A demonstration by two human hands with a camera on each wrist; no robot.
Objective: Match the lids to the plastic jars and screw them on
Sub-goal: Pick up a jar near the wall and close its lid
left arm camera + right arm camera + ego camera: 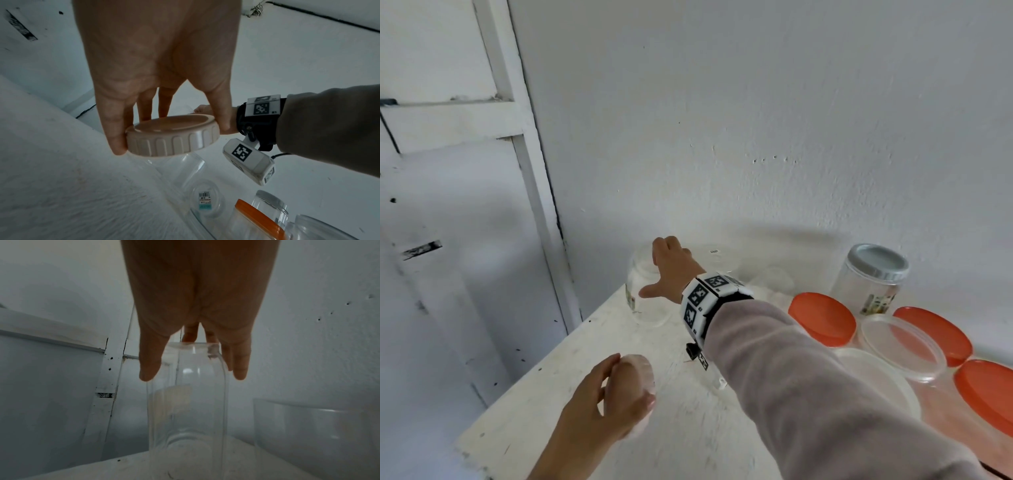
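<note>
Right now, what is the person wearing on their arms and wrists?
The right arm has a long, loose, pale greyish-pink sleeve. On the right wrist sits a white band with black square code markings, held by a black strap. A small white camera box with one more code and a thin black cable hangs below. The left forearm is bare.

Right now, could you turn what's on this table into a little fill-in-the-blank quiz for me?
1. The left hand holds a ribbed ____ lid.
2. The right hand reaches over a clear, open jar near the table's ____ corner.
3. The flat lids lying on the table are ____.
4. The capped jar wears a ____ lid.

Missing: beige; far left; orange; silver
</note>
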